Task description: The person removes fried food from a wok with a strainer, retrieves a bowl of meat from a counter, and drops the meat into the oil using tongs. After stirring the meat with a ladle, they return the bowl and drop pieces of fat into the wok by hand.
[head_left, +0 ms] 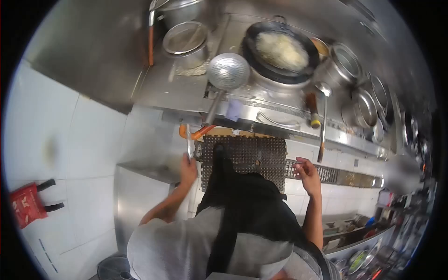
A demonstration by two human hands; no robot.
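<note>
My left hand [188, 171] is closed around the lower end of a slim silvery bar-like object [189, 142], below the stove's front edge and beside an orange pipe [200, 133]. Its exact kind is blurred. On the right, my right hand [306, 176] hangs in the air with loosely bent fingers apart, and I see nothing held in it. Pale food [282, 51] sits in a black wok [252, 49] on the stove. A perforated metal skimmer [227, 71] rests left of the wok, its handle over the front edge.
A ladle [324, 121] and a yellow-capped bottle [313, 109] lie along the stove's right part. Metal pots [361, 109] stand farther right. At the back left is a pot with a strainer [185, 39]. A black rubber mat [252, 151] covers the floor near my feet.
</note>
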